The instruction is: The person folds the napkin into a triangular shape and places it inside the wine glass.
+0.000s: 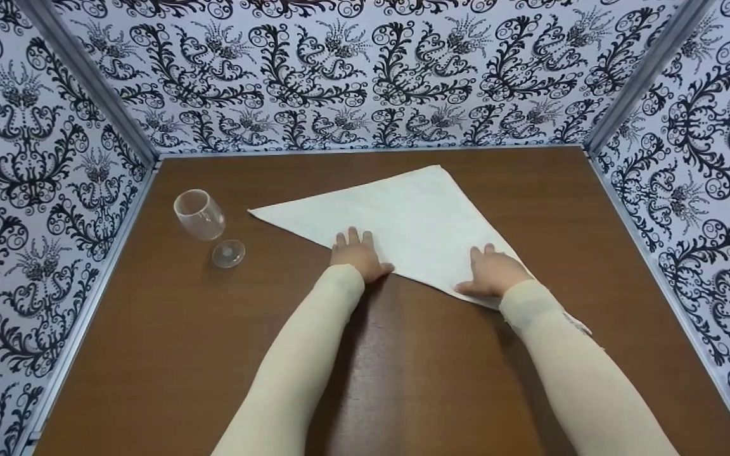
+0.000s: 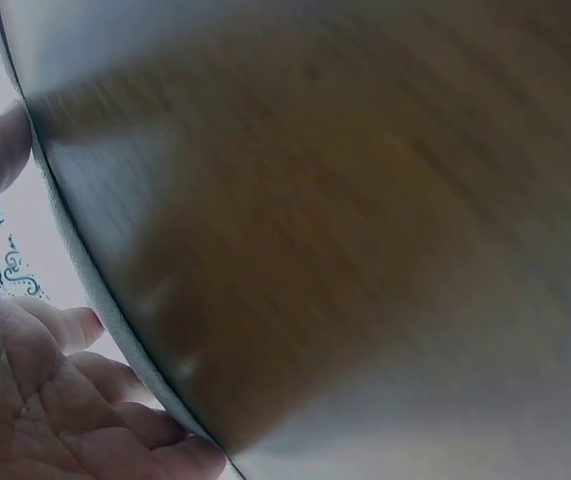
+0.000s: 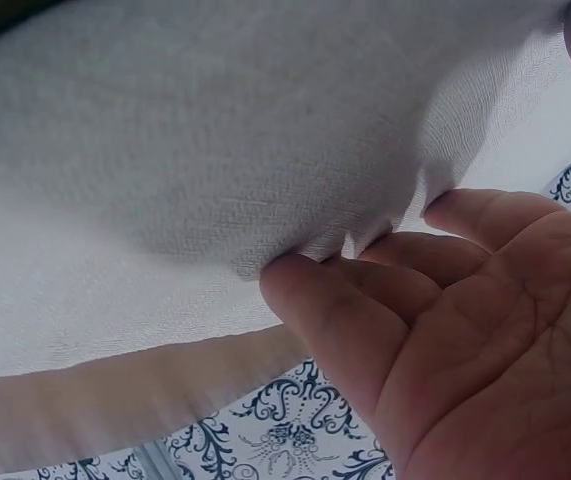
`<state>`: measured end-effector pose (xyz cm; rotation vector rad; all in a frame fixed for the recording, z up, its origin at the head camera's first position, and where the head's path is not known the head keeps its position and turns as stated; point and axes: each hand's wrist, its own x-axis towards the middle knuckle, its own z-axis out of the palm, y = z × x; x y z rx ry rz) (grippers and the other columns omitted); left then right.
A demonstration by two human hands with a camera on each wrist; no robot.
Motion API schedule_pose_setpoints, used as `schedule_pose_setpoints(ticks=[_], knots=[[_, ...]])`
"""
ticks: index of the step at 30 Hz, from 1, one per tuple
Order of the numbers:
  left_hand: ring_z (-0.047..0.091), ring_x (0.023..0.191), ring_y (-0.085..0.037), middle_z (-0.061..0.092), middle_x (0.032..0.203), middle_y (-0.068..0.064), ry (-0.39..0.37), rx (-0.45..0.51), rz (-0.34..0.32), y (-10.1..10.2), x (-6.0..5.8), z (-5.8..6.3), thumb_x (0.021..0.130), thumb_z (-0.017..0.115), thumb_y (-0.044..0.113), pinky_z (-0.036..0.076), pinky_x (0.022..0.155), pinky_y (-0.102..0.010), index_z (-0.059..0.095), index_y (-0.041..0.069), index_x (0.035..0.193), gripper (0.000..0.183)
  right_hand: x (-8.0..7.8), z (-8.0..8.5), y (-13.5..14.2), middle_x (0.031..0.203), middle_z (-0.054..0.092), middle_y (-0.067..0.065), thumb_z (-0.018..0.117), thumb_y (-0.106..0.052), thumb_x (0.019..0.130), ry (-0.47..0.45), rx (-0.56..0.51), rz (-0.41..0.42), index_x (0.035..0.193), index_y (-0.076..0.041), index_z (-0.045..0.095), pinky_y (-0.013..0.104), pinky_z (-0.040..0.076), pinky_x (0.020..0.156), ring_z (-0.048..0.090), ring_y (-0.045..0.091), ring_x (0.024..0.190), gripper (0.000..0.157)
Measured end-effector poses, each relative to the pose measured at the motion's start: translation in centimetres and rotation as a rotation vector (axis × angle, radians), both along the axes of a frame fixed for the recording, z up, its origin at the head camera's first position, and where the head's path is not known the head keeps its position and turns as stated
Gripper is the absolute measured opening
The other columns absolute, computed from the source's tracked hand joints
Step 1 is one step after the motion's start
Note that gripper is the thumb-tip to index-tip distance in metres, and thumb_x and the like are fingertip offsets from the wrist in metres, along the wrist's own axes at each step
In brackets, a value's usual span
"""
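A white cloth napkin (image 1: 403, 215), folded into a triangle, lies flat on the table. Its long edge faces me at a slant. At the middle of that edge my left hand (image 1: 360, 258) rests palm down, fingers spread on the cloth and thumb at the edge. My right hand (image 1: 495, 273) presses on the napkin near its right corner, which the sleeve partly hides. From the left wrist view, fingertips touch the cloth's edge (image 2: 95, 270). In the right wrist view, the fingertips (image 3: 285, 275) press on the weave and small creases show beside them.
A clear stemmed glass (image 1: 199, 215) stands left of the napkin, beyond the left hand. The brown wooden table (image 1: 149, 354) is bordered by walls with a black-and-white scroll pattern (image 1: 314, 69) at the back and both sides.
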<state>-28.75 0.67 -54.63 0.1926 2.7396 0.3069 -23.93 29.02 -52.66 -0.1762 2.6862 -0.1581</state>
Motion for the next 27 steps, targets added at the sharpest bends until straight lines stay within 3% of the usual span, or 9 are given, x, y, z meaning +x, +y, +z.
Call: schedule_pose_setpoints(ticks=[6,12,13,16,19,21,23,27], knots=[[0.012,0.162,-0.047,0.013,0.176,-0.023,0.011,0.003,-0.026,-0.5,-0.6,0.1,0.095,0.064,0.068,0.023,0.131,-0.055,0.022,0.009,0.169,0.103,0.2,0.2,-0.5,0.160,0.024,0.047,0.068,-0.060,0.096,-0.006,0.012,-0.007,0.160,0.014,0.025,0.062,0.041,0.117,0.041,0.059,0.145,0.107],[0.016,0.162,-0.044,0.016,0.175,-0.022,0.029,-0.082,-0.065,-0.6,-0.9,0.3,0.096,0.061,0.068,0.024,0.130,-0.054,0.026,0.011,0.168,0.099,0.5,0.4,-1.2,0.159,0.026,0.047,0.065,-0.062,0.097,-0.021,0.027,-0.003,0.160,0.014,0.026,0.061,0.043,0.116,0.045,0.058,0.142,0.106],[0.018,0.162,-0.043,0.018,0.175,-0.022,0.045,-0.094,-0.072,-0.5,-0.9,0.4,0.097,0.063,0.066,0.026,0.130,-0.054,0.028,0.010,0.167,0.097,0.5,0.5,-1.2,0.159,0.028,0.047,0.065,-0.062,0.097,-0.028,0.025,0.005,0.159,0.014,0.028,0.061,0.043,0.116,0.045,0.057,0.142,0.105],[0.022,0.161,-0.043,0.021,0.174,-0.024,0.069,-0.070,-0.096,0.3,-0.5,0.6,0.098,0.065,0.060,0.027,0.130,-0.053,0.030,0.006,0.166,0.093,0.1,1.0,-1.0,0.146,0.053,0.040,0.065,-0.054,0.097,-0.016,0.024,0.045,0.147,0.012,0.049,0.061,0.049,0.108,0.059,0.052,0.131,0.085],[0.020,0.162,-0.044,0.018,0.174,-0.026,0.033,-0.021,-0.117,1.4,0.2,0.4,0.097,0.062,0.065,0.026,0.130,-0.051,0.026,0.004,0.167,0.098,-0.5,1.6,-0.3,0.145,0.056,0.036,0.071,-0.042,0.095,0.003,0.012,0.087,0.143,0.010,0.053,0.062,0.048,0.110,0.057,0.051,0.134,0.073],[0.015,0.163,-0.044,0.013,0.175,-0.025,0.000,-0.015,-0.114,1.8,0.7,0.2,0.096,0.058,0.072,0.024,0.131,-0.050,0.021,0.006,0.168,0.105,-0.9,1.8,0.1,0.154,0.047,0.036,0.075,-0.037,0.094,-0.017,-0.005,0.093,0.150,0.008,0.048,0.062,0.043,0.116,0.050,0.051,0.142,0.077],[0.011,0.164,-0.042,0.010,0.176,-0.023,-0.013,-0.027,-0.098,2.0,1.0,-0.1,0.094,0.058,0.076,0.022,0.132,-0.050,0.018,0.007,0.169,0.109,-1.1,1.8,0.3,0.166,0.027,0.037,0.078,-0.036,0.094,-0.053,-0.021,0.096,0.161,0.007,0.033,0.063,0.032,0.123,0.032,0.054,0.153,0.092],[0.008,0.164,-0.041,0.007,0.177,-0.022,0.002,-0.017,-0.072,1.8,1.0,-0.4,0.092,0.063,0.074,0.019,0.133,-0.050,0.017,0.007,0.169,0.112,-1.2,1.6,0.3,0.169,0.018,0.036,0.080,-0.037,0.094,-0.093,-0.042,0.067,0.164,0.005,0.027,0.063,0.026,0.126,0.025,0.054,0.156,0.097]])
